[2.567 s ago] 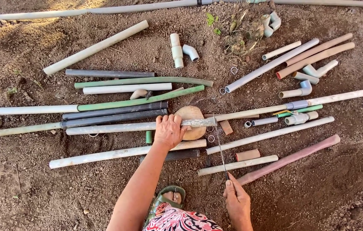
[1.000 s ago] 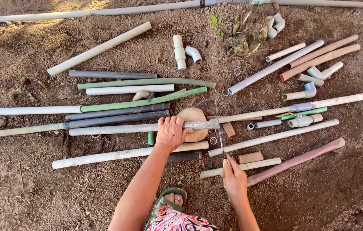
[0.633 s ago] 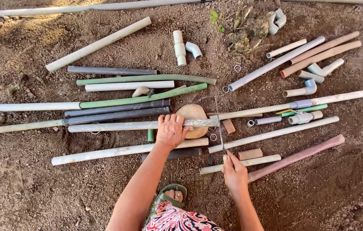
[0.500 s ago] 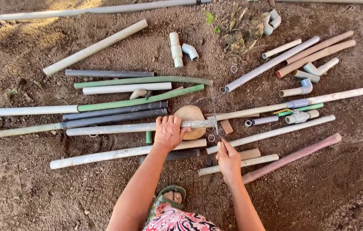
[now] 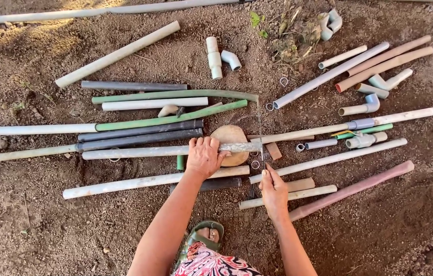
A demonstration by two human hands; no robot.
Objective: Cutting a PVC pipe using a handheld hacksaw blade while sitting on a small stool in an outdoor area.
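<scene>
My left hand (image 5: 204, 156) presses a long grey pipe (image 5: 145, 152) down across a round tan stone (image 5: 230, 137). The pipe's right end (image 5: 249, 146) reaches just past the stone. My right hand (image 5: 273, 190) grips the handle end of a thin hacksaw blade (image 5: 260, 130), which stands across the pipe near that end. A few small cut rings (image 5: 255, 164) lie on the soil beside the blade.
Many pipes lie on bare soil: dark and green ones (image 5: 139, 130) at left, white and pinkish ones (image 5: 349, 189) at right. Elbow fittings (image 5: 231, 59) and short pieces (image 5: 365, 106) lie at the top and right. My sandalled foot (image 5: 207, 236) is below.
My right hand has slid away from me along the ground, pushing the saw blade forward across the pipe. My left hand has stayed on the pipe.
</scene>
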